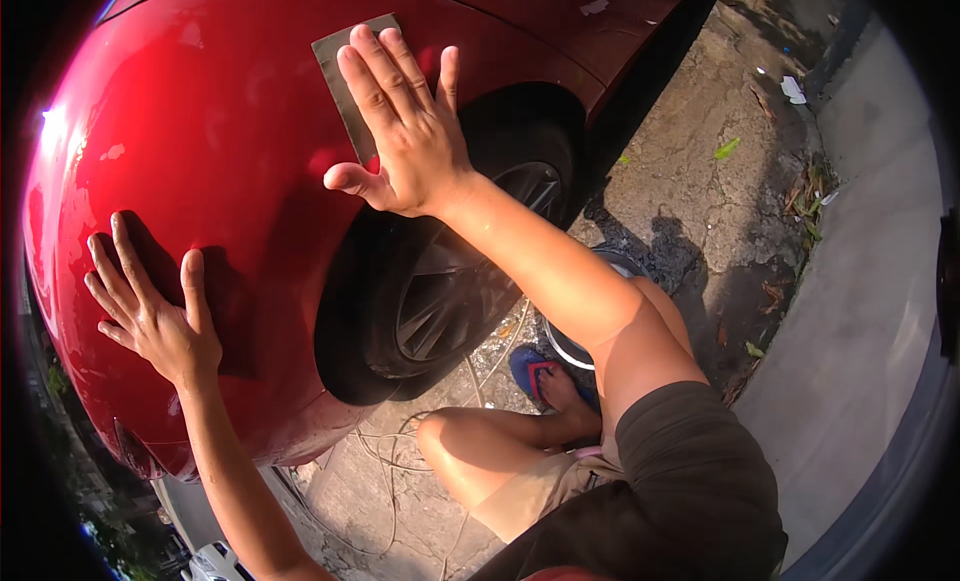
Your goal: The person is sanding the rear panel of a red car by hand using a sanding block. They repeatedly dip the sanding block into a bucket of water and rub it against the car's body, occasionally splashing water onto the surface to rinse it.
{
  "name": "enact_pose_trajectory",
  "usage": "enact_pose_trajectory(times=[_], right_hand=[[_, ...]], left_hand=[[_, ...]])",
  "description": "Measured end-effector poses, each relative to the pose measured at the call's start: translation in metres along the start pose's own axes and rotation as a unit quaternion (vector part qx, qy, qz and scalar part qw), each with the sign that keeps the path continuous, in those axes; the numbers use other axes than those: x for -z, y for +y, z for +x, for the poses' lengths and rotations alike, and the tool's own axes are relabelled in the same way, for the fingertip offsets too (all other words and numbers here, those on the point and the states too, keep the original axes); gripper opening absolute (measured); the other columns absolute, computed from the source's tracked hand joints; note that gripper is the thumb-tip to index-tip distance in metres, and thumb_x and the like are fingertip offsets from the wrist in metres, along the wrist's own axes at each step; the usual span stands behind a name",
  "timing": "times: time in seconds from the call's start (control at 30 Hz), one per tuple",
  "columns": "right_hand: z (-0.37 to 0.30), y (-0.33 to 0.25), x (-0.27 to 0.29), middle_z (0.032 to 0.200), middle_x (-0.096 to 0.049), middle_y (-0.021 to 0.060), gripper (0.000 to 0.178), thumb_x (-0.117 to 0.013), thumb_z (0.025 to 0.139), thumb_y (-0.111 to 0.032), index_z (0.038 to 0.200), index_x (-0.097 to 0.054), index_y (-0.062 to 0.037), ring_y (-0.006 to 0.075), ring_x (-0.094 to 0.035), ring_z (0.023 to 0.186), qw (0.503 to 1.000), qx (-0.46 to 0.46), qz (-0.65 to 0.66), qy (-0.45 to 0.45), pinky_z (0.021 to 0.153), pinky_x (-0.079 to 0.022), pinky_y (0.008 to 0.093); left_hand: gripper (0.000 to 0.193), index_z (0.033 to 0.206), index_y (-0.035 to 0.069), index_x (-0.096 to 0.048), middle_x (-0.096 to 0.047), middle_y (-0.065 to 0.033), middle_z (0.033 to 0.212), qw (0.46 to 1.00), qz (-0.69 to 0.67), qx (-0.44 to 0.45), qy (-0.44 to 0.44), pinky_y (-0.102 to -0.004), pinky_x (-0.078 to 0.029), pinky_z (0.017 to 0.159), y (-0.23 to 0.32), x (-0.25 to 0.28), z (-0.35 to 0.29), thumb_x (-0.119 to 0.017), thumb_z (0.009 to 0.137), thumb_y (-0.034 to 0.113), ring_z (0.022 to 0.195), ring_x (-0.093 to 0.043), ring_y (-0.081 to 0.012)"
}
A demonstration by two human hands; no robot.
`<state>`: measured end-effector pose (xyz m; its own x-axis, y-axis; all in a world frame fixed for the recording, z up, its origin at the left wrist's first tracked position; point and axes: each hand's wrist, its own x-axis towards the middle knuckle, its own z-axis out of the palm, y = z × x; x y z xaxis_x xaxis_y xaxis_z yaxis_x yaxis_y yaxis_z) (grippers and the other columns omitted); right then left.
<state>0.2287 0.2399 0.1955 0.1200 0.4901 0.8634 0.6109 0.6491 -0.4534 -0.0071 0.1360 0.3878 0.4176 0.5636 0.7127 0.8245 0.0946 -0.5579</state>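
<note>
A glossy, wet-looking red car body panel (250, 131) curves over the wheel on the left. Flat against it, fingers spread, rests my left hand (160, 316), with nothing in its grasp. Higher up, above the wheel arch, my right hand (405, 131) lies with fingers stretched over a thin grey-brown rectangular sheet (345, 96) that looks like sandpaper. The fingers cover part of the sheet; its left and top edges show against the paint. Below my right forearm is the dark wheel (440, 291) with its spoked rim.
A bucket (570, 353) with a pale rim is partly hidden behind my right arm. My foot in a blue sandal (527, 374) stands beside it. A thin cord or hose (390, 461) loops over the cracked ground (690, 161). A grey concrete wall (865, 281) runs along the right.
</note>
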Motion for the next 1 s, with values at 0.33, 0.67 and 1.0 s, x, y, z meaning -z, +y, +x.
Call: enact_pose_trajectory(times=[0.33, 0.67, 1.0], right_hand=[[-0.012, 0.092, 0.044, 0.174, -0.019, 0.0154, 0.113, -0.031, 0.090, -0.089, 0.168, -0.017, -0.0095, 0.0328, -0.013, 0.162, 0.996, 0.041, -0.038, -0.067, 0.122, -0.001, 0.0716], [0.005, 0.114, 0.074, 0.176, -0.016, 0.0095, 0.115, -0.040, 0.086, -0.090, 0.169, -0.012, -0.0156, 0.0285, -0.012, 0.163, 0.981, 0.132, -0.066, -0.123, 0.125, -0.006, 0.0657], [0.033, 0.114, 0.078, 0.176, -0.012, 0.0154, 0.117, -0.036, 0.087, -0.093, 0.170, -0.010, -0.0141, 0.0288, -0.005, 0.164, 0.957, 0.193, -0.073, -0.202, 0.126, 0.000, 0.0611]], left_hand=[[0.092, 0.167, 0.033, -0.028, -0.021, -0.0053, 0.175, 1.000, 0.008, 0.009, -0.020, -0.0815, -0.015, 0.114, -0.001, 0.004, 0.000, -0.055, 0.091, 0.077, 0.159, -0.016, -0.0457], [0.095, 0.166, 0.034, -0.029, -0.018, -0.0045, 0.175, 0.999, -0.013, 0.028, -0.027, -0.0801, -0.011, 0.116, 0.002, 0.016, 0.007, -0.060, 0.088, 0.077, 0.160, -0.012, -0.0439], [0.097, 0.166, 0.034, -0.028, -0.018, -0.0030, 0.176, 0.998, -0.019, 0.049, -0.039, -0.0768, -0.008, 0.119, 0.009, 0.017, 0.006, -0.062, 0.086, 0.077, 0.161, -0.011, -0.0396]])
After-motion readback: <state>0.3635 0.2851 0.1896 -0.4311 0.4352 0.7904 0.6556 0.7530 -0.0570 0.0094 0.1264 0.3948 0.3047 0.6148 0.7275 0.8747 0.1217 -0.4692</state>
